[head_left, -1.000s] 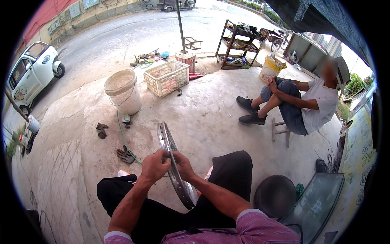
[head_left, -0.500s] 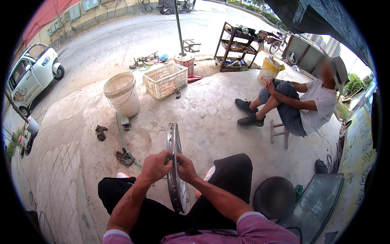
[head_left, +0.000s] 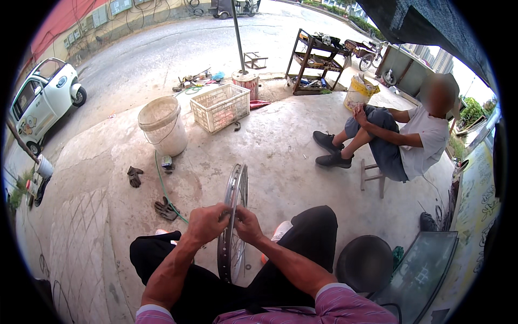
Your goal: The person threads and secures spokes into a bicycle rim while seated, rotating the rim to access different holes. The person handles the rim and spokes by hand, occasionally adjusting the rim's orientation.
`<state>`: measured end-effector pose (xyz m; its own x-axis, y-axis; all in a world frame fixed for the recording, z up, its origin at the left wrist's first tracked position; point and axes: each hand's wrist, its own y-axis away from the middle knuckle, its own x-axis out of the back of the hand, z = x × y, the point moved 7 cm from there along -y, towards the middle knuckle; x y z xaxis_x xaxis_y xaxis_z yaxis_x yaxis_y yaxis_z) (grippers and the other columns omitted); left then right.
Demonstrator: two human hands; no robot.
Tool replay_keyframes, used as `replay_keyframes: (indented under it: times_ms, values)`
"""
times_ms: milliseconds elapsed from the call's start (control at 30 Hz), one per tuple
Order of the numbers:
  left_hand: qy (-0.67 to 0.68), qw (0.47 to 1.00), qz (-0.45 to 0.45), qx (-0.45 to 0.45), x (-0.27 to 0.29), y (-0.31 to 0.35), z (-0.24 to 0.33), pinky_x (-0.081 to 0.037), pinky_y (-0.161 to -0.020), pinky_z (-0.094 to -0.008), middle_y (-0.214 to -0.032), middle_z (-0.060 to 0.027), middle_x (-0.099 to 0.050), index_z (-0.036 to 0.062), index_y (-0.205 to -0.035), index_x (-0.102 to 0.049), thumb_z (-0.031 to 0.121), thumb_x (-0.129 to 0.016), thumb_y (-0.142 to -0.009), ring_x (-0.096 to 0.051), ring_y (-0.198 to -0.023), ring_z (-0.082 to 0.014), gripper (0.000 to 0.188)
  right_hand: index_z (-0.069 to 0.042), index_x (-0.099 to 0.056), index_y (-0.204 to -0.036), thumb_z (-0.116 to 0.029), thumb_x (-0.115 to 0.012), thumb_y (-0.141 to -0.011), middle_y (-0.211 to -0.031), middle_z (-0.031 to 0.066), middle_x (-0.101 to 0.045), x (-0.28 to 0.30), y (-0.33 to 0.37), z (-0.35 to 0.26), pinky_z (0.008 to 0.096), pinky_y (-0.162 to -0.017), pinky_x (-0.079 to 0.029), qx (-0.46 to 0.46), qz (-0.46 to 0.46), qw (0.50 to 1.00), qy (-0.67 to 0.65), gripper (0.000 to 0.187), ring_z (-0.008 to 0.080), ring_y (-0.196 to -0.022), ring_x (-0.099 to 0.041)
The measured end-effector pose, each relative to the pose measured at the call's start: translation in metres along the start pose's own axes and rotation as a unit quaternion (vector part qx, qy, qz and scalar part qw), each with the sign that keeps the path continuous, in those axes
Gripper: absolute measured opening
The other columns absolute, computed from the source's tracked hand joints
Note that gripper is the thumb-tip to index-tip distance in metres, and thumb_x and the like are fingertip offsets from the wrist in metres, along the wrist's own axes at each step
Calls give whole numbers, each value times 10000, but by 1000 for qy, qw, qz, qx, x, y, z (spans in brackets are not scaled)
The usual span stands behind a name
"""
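A metal spoked wheel rim [head_left: 222, 256] without a tyre stands upright between my knees, seen nearly edge-on. My left hand [head_left: 208, 222] is closed on its left side, thumb and fingers bent against the rim. From the other side my right hand [head_left: 247, 225] pinches close to the rim, opposite the left. Thin spokes show on the rim's right side, below my right hand. Whatever lies between the fingertips is hidden. Two dark work gloves, one nearer [head_left: 165, 209] and one farther [head_left: 135, 176], lie on the concrete to the left.
Ahead stand a dirty white bucket [head_left: 160, 124] and a cream plastic crate [head_left: 218, 108]. A green hose [head_left: 162, 181] runs along the floor. At right, another person [head_left: 426, 129] sits on a stool. A black round basin [head_left: 365, 263] and a glass panel [head_left: 418, 270] lie lower right.
The wheel rim has turned and tilted slightly, showing more of its spoked right side. Both hands stay at about the same place on it. The seated person's head has turned.
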<state>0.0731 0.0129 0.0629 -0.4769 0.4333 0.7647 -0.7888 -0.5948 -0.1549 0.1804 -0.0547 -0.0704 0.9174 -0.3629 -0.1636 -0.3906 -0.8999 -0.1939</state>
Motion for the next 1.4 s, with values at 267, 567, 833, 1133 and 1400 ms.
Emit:
replay_keyframes:
  times_ms: [267,567,833,1133,1400]
  values:
    - [-11,999,3,-48,-4,0,-2,-552,-621,-389,-756,-129,-696,107,-962,-735,196,-720,-830,-699,-685,-316,159,-28,-599,-1130,26,-593,-969,-911,10,-642,-1,3,-4,238,-666,-494,2,15,1000,-25,170,68,-807,-620]
    - [-3,999,-7,-48,-4,-1,-2,-542,-635,-445,-756,-143,-691,112,-962,-701,228,-693,-840,-691,-710,-354,168,-34,-602,-1149,3,-598,-978,-966,34,-670,-4,3,-13,247,-718,-518,21,1,1000,13,174,79,-859,-648]
    - [-13,999,-2,-45,-8,1,0,-536,-623,-451,-736,-151,-682,101,-946,-695,228,-702,-825,-681,-683,-365,176,-4,-597,-1175,-19,-584,-991,-1040,55,-680,-5,7,-8,269,-847,-519,-4,-7,999,-51,185,104,-961,-649]
    - [-20,999,2,-44,-5,-1,1,-535,-600,-429,-696,-135,-670,91,-903,-691,224,-721,-812,-684,-657,-344,164,-6,-597,-1205,-1,-587,-983,-1017,56,-682,-6,9,-18,263,-825,-524,28,-23,998,42,223,101,-932,-651]
    - [-2,1000,2,-14,-10,2,-3,-531,-619,-458,-701,-151,-669,86,-894,-672,260,-707,-815,-684,-681,-356,195,-5,-569,-1235,-30,-650,-957,-1085,77,-689,-8,11,-5,293,-888,-522,-24,-19,998,-62,291,134,-996,-658]
